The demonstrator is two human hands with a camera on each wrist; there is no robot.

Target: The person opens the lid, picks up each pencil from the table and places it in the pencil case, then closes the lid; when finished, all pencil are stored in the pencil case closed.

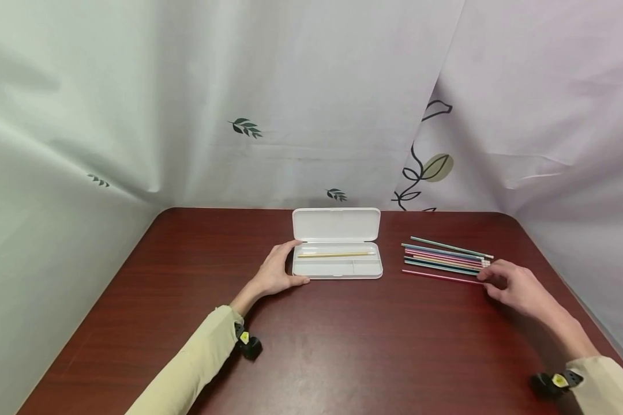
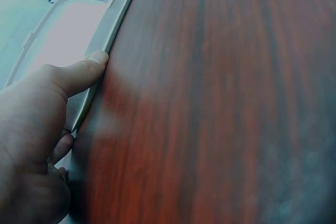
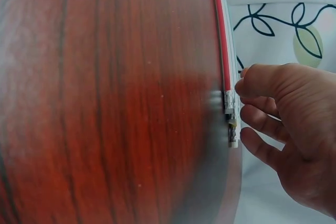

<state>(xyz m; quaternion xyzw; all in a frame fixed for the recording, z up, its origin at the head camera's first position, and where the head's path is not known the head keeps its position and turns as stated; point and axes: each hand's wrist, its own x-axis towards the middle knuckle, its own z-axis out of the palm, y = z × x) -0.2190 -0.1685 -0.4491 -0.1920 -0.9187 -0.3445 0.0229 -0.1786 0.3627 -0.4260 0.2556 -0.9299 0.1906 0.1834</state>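
Observation:
An open white pencil case (image 1: 337, 275) lies with its lid (image 1: 336, 225) raised at the back and a yellow pencil (image 1: 336, 254) inside. My left hand (image 1: 276, 271) holds the case's left end, fingers at its side and thumb along the front edge. The left wrist view shows the thumb (image 2: 86, 74) on that edge. To the right lies a loose group of several colored pencils (image 1: 441, 259). Nearest me is a red pencil (image 1: 441, 277). Over its eraser end is my right hand (image 1: 519, 288), loosely bent. In the right wrist view the fingertips (image 3: 248, 136) are beside the pencils, not around them.
Everything rests on a dark red-brown wooden table (image 1: 337, 346). A pale curtain (image 1: 311, 104) with leaf prints hangs behind and at both sides. A green pencil (image 1: 451, 247) lies slanted at the back of the group.

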